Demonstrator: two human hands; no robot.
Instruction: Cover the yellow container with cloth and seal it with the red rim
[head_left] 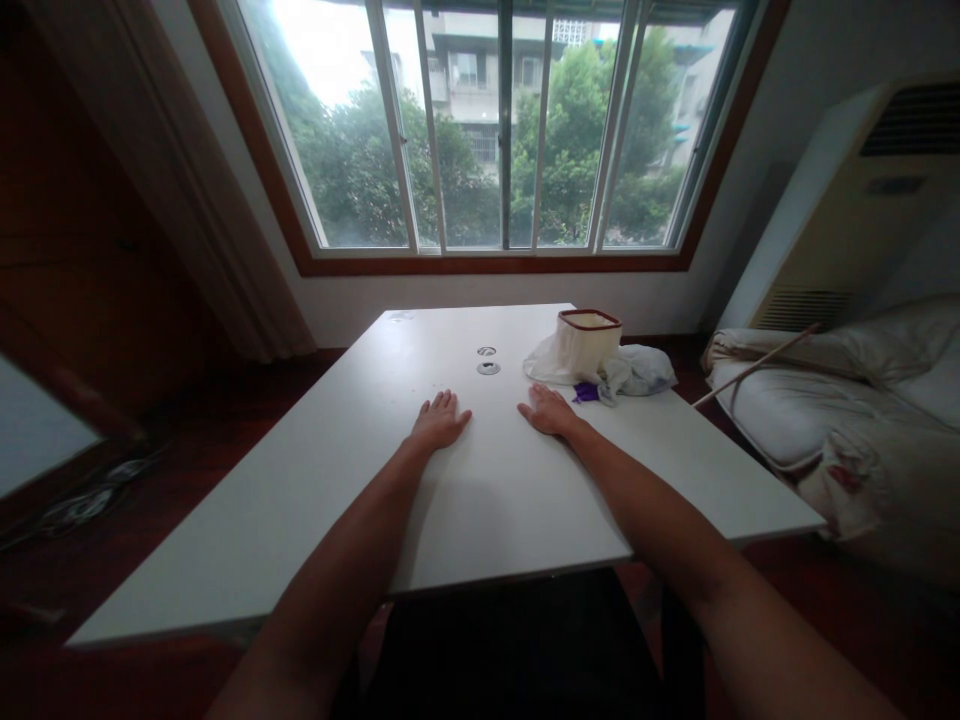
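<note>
My left hand (442, 420) lies flat on the white table (300, 470), fingers stretched forward and thumb out to the side. To its right, my right hand (548, 411) also rests palm down on the tabletop, holding nothing. Just beyond the right hand stands a cream bin with a brown rim (590, 338), lined with a pale bag. White plastic bags (645, 370) lie around its foot. Close to my right fingertips is a small purple piece (586, 392), its kind unclear. Two round metal fittings (488, 368) are set in the table between and beyond my hands.
A wide window (495, 265) fills the wall past the table. On the right are a padded sofa (787, 400) with a stick (757, 365) leaning over it and a tall air conditioner (832, 210). A curtain (225, 230) hangs on the left, with cables (90, 500) on the floor.
</note>
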